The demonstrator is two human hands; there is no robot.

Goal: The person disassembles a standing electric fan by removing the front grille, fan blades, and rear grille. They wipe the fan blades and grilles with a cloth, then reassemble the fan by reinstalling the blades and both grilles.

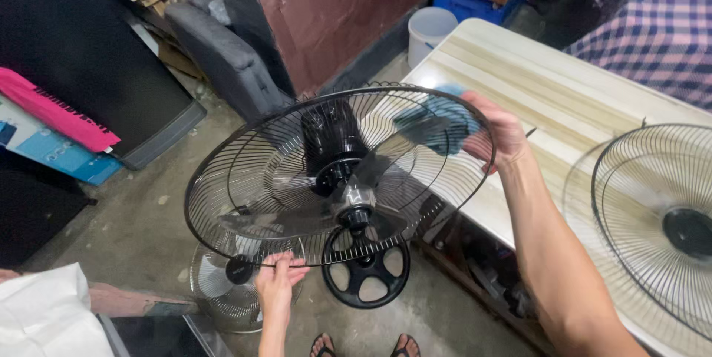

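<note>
1. Head view: a black fan (337,179) with its rear wire guard is held in the air beside the wooden table's (549,90) near-left edge.
2. Left hand (276,283): fingers pinched on the guard's near rim.
3. Right hand (498,133): fingers curled round the far rim, pressing a blue cloth (443,123) against it.
4. A second wire guard (660,223) lies at the table's right end.
</note>
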